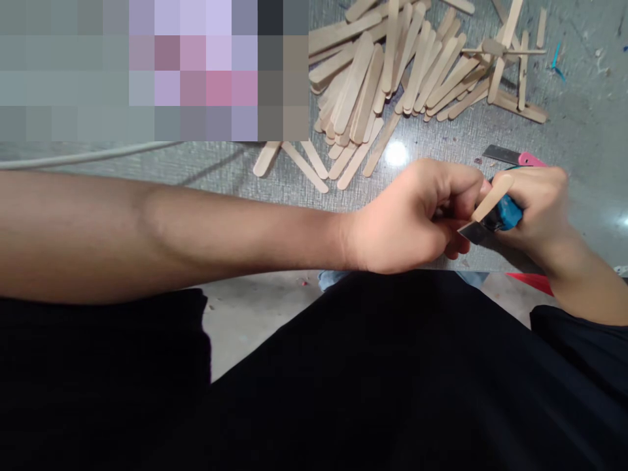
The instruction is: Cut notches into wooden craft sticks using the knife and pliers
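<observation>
My right hand (pixel 534 203) is wrapped round a tool with a blue and black handle (pixel 507 212). A flat dark blade (pixel 471 233) sticks out of it toward my left hand. Across the tool lies a short wooden stick (pixel 493 197), its lower end beside the blade. Close by on the left, my left hand (pixel 417 216) is curled with its fingertips near the stick and blade. What its fingers pinch, if anything, is hidden.
Many loose wooden sticks (pixel 353 85) lie piled at the back of the grey table (pixel 196 176). Crossed sticks (pixel 493 47) stand at the back right. A pink-handled blade (pixel 527 159) rests behind my right hand. A white cable (pixel 88 156) runs at the left.
</observation>
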{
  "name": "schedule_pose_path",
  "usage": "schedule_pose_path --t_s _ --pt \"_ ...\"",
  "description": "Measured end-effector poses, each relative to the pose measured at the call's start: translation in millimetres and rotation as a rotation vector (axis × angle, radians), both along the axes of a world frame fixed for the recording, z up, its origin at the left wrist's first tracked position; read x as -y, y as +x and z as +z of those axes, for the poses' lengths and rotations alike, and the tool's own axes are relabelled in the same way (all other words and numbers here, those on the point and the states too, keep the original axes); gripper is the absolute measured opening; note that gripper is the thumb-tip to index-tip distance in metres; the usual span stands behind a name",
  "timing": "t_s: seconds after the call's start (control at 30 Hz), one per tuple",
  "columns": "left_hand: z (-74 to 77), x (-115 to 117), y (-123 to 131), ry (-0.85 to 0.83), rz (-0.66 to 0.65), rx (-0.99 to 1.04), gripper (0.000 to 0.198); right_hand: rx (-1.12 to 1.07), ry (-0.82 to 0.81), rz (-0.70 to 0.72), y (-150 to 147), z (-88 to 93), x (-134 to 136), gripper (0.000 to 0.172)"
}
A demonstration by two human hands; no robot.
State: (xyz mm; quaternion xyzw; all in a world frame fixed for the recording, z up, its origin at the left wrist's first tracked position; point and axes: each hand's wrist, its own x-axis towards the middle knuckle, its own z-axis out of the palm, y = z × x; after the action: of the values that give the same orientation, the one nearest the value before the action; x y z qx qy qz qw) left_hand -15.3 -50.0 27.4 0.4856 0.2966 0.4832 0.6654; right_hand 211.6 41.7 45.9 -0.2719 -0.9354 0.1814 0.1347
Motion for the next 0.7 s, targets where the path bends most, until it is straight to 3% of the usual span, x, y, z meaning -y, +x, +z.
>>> schedule_pose_path --t_s 0.3,0.53,0.7 --pt "-9.7 -5 3 0.134 0.092 -0.036 0.044 -0.044 0.035 -0.012 -4 0.1 3 0.051" --pt "-4.1 2 6 -0.063 0.009 0.217 0.036 -0.147 0.01 0.032 -9 4.1 6 0.047" --pt "-3.9 2 5 -0.126 -0.047 0.284 0.032 -0.024 0.067 -0.035 -2 3.3 -1 0.059"
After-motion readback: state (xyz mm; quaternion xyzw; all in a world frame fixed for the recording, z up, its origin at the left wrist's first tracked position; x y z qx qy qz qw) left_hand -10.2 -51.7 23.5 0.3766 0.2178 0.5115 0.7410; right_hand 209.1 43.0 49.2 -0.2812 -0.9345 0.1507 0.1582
